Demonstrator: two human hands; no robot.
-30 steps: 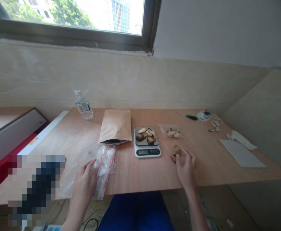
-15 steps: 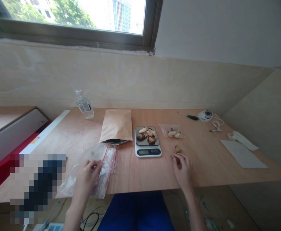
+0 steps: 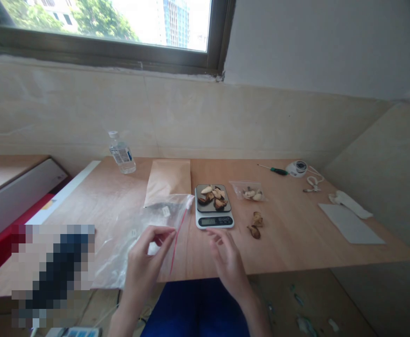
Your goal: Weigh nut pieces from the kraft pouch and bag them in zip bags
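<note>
My left hand pinches the edge of a clear zip-lock bag with a red seal line, lifted a little over the table. My right hand holds nothing, its fingers apart, just in front of a white kitchen scale. Several dried mushroom pieces lie on the scale's plate; the digits on its display are too faint to read. Right of the scale, two brown dried mushroom pieces rest on the wood. Behind them is a small clear bag of pale mushrooms.
A brown paper pouch lies left of the scale, partly covered by the clear bag. A plastic bottle stands behind. At right are a screwdriver, a white camera, a white sheet and a white cloth-like item.
My left hand has moved right, drawing a clear bag across the paper pouch's opening. My right hand has let go of a mushroom piece, left it on the table and moved left.
</note>
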